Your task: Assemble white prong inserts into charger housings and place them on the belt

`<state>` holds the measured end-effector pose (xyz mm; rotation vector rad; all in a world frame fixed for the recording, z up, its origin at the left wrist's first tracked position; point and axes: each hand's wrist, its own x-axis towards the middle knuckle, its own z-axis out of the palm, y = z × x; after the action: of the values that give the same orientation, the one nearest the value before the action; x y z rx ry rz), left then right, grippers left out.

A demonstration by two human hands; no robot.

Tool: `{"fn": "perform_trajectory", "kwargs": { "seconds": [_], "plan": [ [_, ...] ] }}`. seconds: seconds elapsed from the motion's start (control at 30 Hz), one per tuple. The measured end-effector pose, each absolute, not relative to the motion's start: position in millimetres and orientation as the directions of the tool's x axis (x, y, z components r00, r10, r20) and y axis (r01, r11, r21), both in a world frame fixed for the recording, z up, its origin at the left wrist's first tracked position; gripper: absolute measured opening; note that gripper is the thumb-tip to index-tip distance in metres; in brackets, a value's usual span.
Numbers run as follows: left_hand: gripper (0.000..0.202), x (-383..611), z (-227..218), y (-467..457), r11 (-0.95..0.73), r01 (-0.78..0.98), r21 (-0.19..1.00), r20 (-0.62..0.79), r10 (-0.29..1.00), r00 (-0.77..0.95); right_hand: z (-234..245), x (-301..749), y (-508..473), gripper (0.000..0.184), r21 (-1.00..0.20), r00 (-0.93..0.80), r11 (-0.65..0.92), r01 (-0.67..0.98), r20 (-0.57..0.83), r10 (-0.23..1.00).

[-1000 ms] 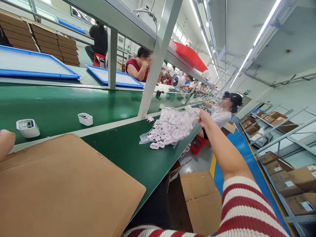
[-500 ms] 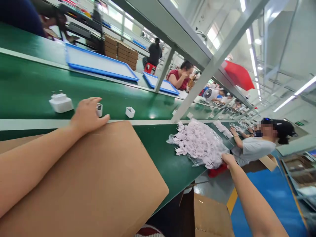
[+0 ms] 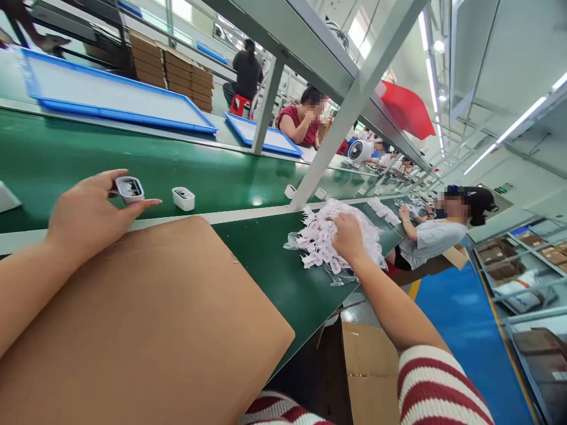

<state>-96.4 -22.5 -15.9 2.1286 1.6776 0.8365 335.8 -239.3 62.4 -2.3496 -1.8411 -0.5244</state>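
Observation:
Between the thumb and fingers of my left hand [image 3: 95,203] is a white charger housing [image 3: 130,189], its open end with metal parts inside facing me. A second such housing [image 3: 183,199] stands on the green belt just to the right. My right hand [image 3: 348,237] reaches onto a heap of small white plastic parts [image 3: 316,239] lying on a clear plastic bag [image 3: 341,276]. Its fingertips are down among the parts, so what they grip, if anything, is hidden. Under my left forearm lies a large brown cardboard sheet or box [image 3: 177,313].
A white metal post [image 3: 328,141] rises between belt and heap. Blue-rimmed trays [image 3: 128,100] lie beyond the belt. More white housings [image 3: 290,190] sit farther along. A co-worker in a white shirt [image 3: 427,239] sits at right. An open cardboard box [image 3: 372,354] stands below the table edge.
My left hand has taken hold of the white housing and tipped its open end toward me. My right hand has moved from the bag's right edge onto the heap. The view has shifted right.

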Motion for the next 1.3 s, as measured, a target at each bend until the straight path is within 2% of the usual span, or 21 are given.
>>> {"fn": "perform_trajectory", "kwargs": {
  "seconds": [0.13,0.27,0.47,0.6,0.67,0.73,0.8,0.83,0.87,0.93,1.0,1.07,1.17,1.3],
  "plan": [
    [0.082,-82,-1,-46,-0.314,0.809,0.496,0.276,0.941,0.196,56,315,-208,0.048,0.080,0.245,-0.254,0.964,0.105,0.964],
    [0.082,-79,3,-51,-0.396,0.768,0.503,0.261,0.917,0.302,48,311,-185,0.044,0.078,0.245,-0.246,0.966,0.013,0.969],
    [0.075,-71,6,-58,-0.441,0.672,0.595,0.257,0.896,0.361,51,316,-185,0.050,-0.016,0.251,-0.250,0.968,0.043,0.967],
    [0.086,-59,13,-57,-0.408,0.572,0.711,0.136,0.879,0.458,59,311,-192,0.038,-0.107,0.266,-0.256,0.961,0.100,0.959],
    [0.092,-54,21,-58,-0.394,0.525,0.755,0.073,0.845,0.530,62,299,-190,0.030,-0.225,0.267,-0.234,0.946,0.130,0.955],
    [0.095,-49,28,-67,-0.386,0.508,0.770,0.032,0.819,0.573,62,279,-187,0.026,-0.550,0.259,-0.166,0.819,0.096,0.961],
    [0.095,-45,31,-82,-0.372,0.533,0.760,0.013,0.828,0.560,58,252,-181,0.025,-0.883,0.195,-0.092,0.460,-0.001,0.981],
    [0.094,-43,30,-91,-0.375,0.547,0.749,0.024,0.840,0.543,54,238,-177,0.026,-0.962,0.142,-0.079,0.262,-0.043,0.989],
    [0.092,-42,26,-100,-0.384,0.555,0.738,0.048,0.850,0.524,50,224,-174,0.026,-0.990,0.090,-0.083,0.115,-0.073,0.993],
    [0.085,-42,10,-116,-0.412,0.550,0.726,0.116,0.863,0.492,37,199,-166,0.024,-0.992,0.044,-0.113,-0.064,-0.116,0.992],
    [0.080,-45,-13,-127,-0.423,0.538,0.729,0.170,0.874,0.456,23,180,-160,0.022,-0.973,0.038,-0.153,-0.171,-0.161,0.986],
    [0.084,-51,-34,-132,-0.379,0.519,0.766,0.166,0.897,0.410,8,168,-156,0.025,-0.952,0.017,-0.189,-0.242,-0.199,0.980],
    [0.092,-60,-52,-132,-0.314,0.434,0.844,0.144,0.913,0.381,-9,159,-157,0.038,-0.941,-0.027,-0.208,-0.267,-0.209,0.978],
    [0.071,-65,-51,-127,-0.405,0.336,0.850,0.168,0.814,0.556,-15,158,-165,0.045,-0.982,0.018,-0.133,-0.136,-0.137,0.990]
  ]
}}
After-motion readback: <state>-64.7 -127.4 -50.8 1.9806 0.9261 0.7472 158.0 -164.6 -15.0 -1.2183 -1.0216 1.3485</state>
